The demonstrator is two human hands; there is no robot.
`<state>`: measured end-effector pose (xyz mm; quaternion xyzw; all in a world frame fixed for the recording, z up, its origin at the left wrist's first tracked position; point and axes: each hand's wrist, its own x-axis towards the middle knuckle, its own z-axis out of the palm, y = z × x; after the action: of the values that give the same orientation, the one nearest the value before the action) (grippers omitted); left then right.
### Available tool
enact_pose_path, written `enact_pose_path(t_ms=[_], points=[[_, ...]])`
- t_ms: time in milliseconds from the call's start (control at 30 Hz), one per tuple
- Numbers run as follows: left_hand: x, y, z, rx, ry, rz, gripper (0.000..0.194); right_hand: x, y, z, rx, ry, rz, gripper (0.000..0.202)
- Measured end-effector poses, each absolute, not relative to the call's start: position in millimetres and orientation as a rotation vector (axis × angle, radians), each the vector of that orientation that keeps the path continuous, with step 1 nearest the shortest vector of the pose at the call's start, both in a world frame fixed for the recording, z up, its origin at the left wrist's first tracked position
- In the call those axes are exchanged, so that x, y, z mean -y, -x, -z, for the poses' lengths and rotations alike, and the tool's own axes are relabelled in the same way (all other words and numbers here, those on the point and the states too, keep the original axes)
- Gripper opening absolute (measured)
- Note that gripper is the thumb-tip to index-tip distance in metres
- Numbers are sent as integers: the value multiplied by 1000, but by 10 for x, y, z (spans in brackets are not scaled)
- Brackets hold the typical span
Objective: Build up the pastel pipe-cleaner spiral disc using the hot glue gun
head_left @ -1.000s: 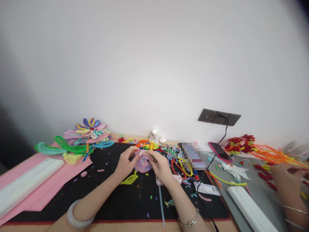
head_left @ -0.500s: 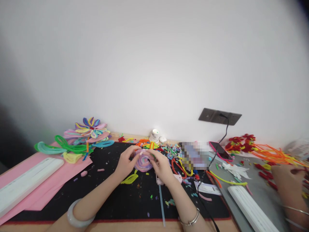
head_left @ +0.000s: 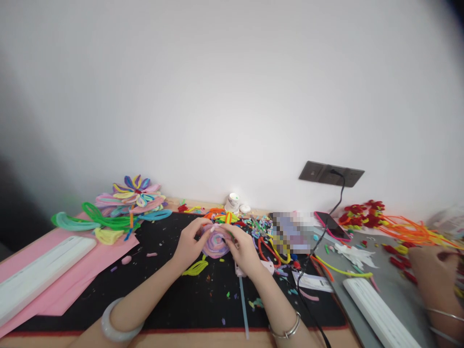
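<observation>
From the head camera, both hands meet over the middle of a black mat (head_left: 174, 295). The left hand (head_left: 189, 244) and the right hand (head_left: 243, 251) pinch a pink-and-lilac pipe-cleaner spiral (head_left: 216, 242) between them — the left hand's fingers curl round its left rim, the right hand's fingers close on its right rim. The spiral is a round, flat coil with no clear long axis; its flat face tilts up toward the camera, and it sits just above the mat, near the mat's far edge. A jade-coloured bangle (head_left: 115, 323) rings the left wrist and a thin silver bracelet (head_left: 288, 329) the right.

Just below the hands lie a yellow-green pipe-cleaner leaf (head_left: 195, 268) and a clear glue stick (head_left: 242, 302), its long axis running from the hands toward the near edge. Behind the spiral, a heap of bright pipe-cleaner scraps (head_left: 250, 224) spreads across the mat. Far left, a multicoloured pipe-cleaner flower (head_left: 132, 199) rests on pink paper (head_left: 68, 285) — beside a white box (head_left: 34, 275). To the right, a phone (head_left: 331, 226) lies plugged in by a black cable (head_left: 337, 198), and another person's hand (head_left: 433, 270) works at the table's edge.
</observation>
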<state>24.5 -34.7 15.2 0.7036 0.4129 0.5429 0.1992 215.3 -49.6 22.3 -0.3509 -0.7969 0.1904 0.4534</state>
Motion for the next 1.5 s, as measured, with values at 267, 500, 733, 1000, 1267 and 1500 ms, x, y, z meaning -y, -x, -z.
enact_pose_path(t_ms=[267, 500, 733, 1000, 1267, 1500], points=[[362, -242, -158, -1148, -1972, -1511, 14, 482, -2147, -194, 1986, 859, -428, 46], [356, -239, -159, -1142, -1967, -1528, 14, 484, -2139, -207, 1984, 848, -431, 44], [365, -241, -155, -1139, -1968, -1526, 13, 481, -2139, -204, 1988, 859, -436, 46], [355, -240, -154, -1156, -1918, -1554, 16, 483, -2150, -209, 1928, 898, -486, 43], [324, -265, -118, -1073, -1631, -1542, 21, 452, -2163, -218, 1801, 958, -545, 44], [327, -261, -111, -1081, -1663, -1623, 14, 466, -2153, -225, 1786, 961, -569, 43]])
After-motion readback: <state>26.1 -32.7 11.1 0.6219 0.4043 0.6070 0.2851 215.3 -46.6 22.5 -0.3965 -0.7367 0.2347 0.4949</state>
